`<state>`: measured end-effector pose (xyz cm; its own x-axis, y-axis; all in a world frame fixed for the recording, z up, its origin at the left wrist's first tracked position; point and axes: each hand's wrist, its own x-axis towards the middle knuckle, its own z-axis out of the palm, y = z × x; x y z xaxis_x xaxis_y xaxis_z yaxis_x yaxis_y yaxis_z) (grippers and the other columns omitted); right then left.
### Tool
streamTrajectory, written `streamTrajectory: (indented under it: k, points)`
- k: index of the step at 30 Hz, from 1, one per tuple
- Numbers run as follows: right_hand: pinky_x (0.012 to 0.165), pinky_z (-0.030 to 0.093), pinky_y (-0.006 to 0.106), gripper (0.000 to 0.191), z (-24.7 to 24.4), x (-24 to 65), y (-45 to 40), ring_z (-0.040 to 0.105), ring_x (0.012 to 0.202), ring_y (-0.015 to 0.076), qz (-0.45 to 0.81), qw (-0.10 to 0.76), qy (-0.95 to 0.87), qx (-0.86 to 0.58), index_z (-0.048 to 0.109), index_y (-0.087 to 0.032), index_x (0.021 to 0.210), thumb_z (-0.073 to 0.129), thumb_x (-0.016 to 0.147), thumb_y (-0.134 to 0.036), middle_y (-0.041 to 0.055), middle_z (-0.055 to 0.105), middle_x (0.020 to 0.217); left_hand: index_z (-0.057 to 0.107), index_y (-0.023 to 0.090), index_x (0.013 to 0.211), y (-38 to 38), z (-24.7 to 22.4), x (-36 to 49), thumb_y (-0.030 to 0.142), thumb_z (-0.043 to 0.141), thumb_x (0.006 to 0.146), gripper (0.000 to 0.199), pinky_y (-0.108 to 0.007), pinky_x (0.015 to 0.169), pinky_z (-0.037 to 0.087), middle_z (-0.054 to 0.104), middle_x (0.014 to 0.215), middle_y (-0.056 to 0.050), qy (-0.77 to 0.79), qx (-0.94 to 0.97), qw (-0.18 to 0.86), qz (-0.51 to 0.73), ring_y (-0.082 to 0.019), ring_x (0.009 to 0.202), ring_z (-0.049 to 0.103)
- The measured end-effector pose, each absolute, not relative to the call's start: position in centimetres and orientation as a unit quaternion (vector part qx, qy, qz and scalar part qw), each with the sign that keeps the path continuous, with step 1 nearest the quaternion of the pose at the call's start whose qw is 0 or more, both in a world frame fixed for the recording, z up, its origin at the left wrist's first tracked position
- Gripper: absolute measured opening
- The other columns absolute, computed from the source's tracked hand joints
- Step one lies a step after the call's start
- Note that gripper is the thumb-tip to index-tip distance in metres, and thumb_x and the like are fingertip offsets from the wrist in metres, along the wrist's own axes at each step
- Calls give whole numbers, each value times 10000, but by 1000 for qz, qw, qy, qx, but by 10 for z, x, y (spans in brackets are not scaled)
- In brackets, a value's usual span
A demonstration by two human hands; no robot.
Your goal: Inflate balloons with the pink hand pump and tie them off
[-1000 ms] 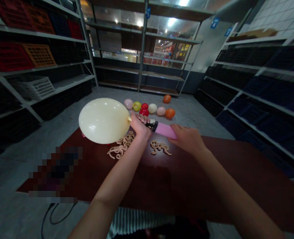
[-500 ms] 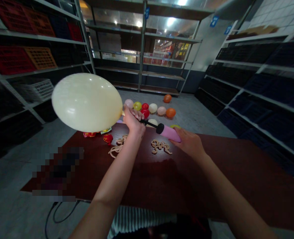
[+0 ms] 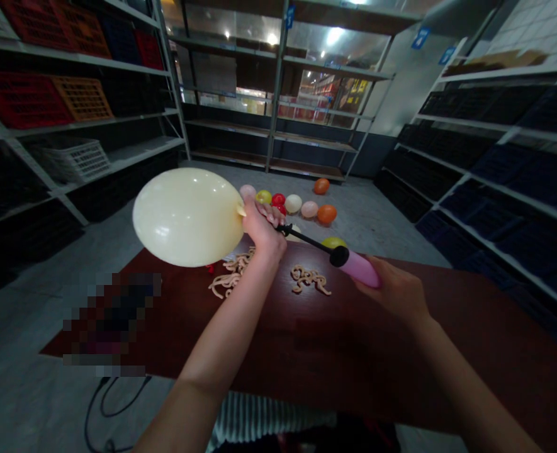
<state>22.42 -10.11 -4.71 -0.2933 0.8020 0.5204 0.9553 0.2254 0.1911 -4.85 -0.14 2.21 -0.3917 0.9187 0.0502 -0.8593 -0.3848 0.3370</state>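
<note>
A large cream balloon (image 3: 188,217), inflated, hangs out to the left of my left hand (image 3: 263,228). That hand is closed around the balloon's neck and the front end of a hand balloon pump (image 3: 360,267); the nozzle itself is hidden in the fingers. The pump has a pink barrel and a long black rod, much of which shows between my hands. My right hand (image 3: 398,289) is wrapped round the far end of the pink barrel. Below them on the table lie uninflated beige long balloons in two piles, one at left (image 3: 226,280) and one at right (image 3: 309,279).
The dark brown table (image 3: 335,352) spans the front. On the floor beyond it lie several inflated balloons, among them an orange balloon (image 3: 326,214) and a white balloon (image 3: 292,203). Shelving with crates (image 3: 82,97) lines the sides. A blurred-out item (image 3: 118,314) is at the table's left.
My right hand has drawn the pink barrel right and downward, so more of the black rod shows. The cream balloon and my left hand have shifted right, and the balloon looks smaller in view.
</note>
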Motion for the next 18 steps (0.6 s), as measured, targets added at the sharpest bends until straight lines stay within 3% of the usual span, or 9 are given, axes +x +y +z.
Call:
streamTrajectory:
  k: [6, 8, 13, 18]
  points:
    - [655, 450, 336, 425, 3, 167, -91, 724, 890, 272, -212, 39, -785, -580, 638, -166, 1271, 542, 948, -424, 129, 752, 1139, 302, 207, 585, 0, 16, -41, 429, 535, 1026, 546, -234, 390, 247, 256, 430, 78, 145, 73, 562, 811, -64, 340, 260]
    - [621, 408, 327, 406, 16, 149, -86, 712, 835, 257, -214, 19, -790, -574, 652, -178, 1219, 543, 940, -452, 110, 760, 1080, 299, 206, 586, -2, 16, -37, 437, 543, 1020, 549, -232, 388, 241, 248, 430, 81, 142, 63, 572, 806, -62, 339, 252]
    - [595, 345, 322, 457, 31, 125, -82, 692, 763, 261, -252, 26, -799, -546, 643, -161, 1253, 527, 945, -478, 130, 759, 1027, 288, 205, 596, -5, 21, -42, 419, 555, 1017, 542, -226, 395, 232, 235, 438, 89, 136, 56, 582, 800, -55, 343, 233]
    - [639, 387, 322, 488, 17, 131, -86, 697, 814, 259, -275, 66, -797, -534, 624, -152, 1300, 478, 989, -498, 127, 763, 1055, 301, 205, 581, -8, 27, -48, 392, 518, 1040, 540, -237, 389, 210, 221, 430, 85, 125, 65, 586, 798, -60, 337, 216]
